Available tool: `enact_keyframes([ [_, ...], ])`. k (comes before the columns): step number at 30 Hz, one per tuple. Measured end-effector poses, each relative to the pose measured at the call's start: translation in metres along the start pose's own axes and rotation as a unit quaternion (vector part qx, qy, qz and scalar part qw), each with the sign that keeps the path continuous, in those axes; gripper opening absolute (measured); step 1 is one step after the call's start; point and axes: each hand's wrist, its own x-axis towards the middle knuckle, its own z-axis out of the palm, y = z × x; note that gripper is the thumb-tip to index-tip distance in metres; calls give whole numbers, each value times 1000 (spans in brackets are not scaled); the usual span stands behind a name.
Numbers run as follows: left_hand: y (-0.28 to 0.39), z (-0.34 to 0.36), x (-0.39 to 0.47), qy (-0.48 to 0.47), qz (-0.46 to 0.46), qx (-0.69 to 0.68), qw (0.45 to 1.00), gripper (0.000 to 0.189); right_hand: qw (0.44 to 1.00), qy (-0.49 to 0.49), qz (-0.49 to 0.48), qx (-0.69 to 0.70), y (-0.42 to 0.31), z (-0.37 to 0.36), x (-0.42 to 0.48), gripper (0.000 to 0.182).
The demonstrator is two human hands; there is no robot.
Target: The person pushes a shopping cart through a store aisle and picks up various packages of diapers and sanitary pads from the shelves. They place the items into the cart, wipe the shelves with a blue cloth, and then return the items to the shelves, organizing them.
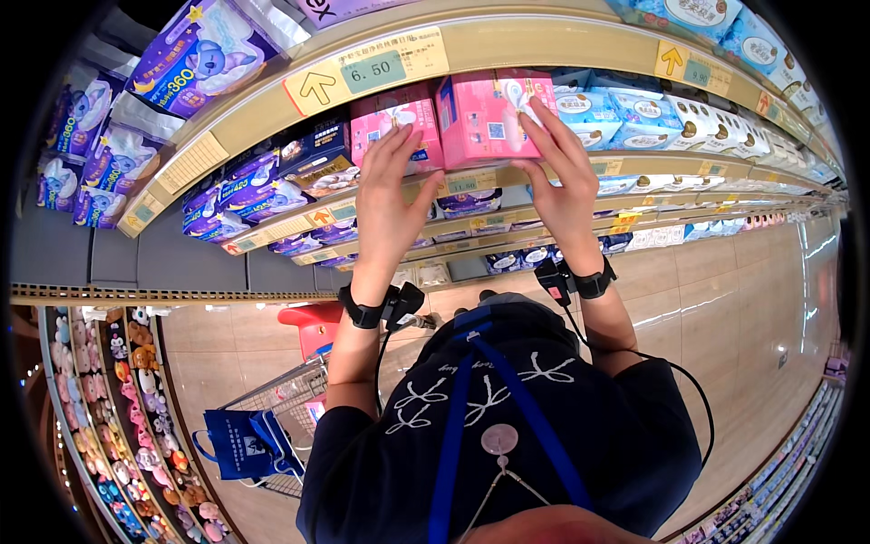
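Observation:
Two pink packages stand side by side on the shelf in front of me. My left hand rests its fingertips on the face of the left pink package, thumb spread away from it. Larger in view, the right pink package juts towards me over the shelf's front edge. Its lower right corner is between the fingers and thumb of my right hand; the fingers lie over its face, the thumb by its bottom edge. Each wrist wears a black strap with a small device.
A price rail runs just above the packages. Blue packs stand to the right, dark boxes to the left. Behind me at left is a wire shopping cart with a blue bag. Plush toys line another rack.

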Motion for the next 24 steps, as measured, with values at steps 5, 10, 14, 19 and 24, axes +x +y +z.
enact_keyframes([
  [5,-3,1,1,7,10,13,1000,44,995,-51,-9,-87,-4,8,4,60],
  [10,2,-1,4,10,21,26,999,44,992,-62,2,-112,4,18,13,57],
  [14,2,-2,5,7,30,21,999,43,986,-94,-8,-140,11,21,17,53],
  [19,1,-4,3,6,19,3,1000,42,982,-107,-47,-146,14,26,24,44],
  [24,4,-23,-22,36,-12,-34,999,38,992,-72,-106,10,-8,45,14,24],
])
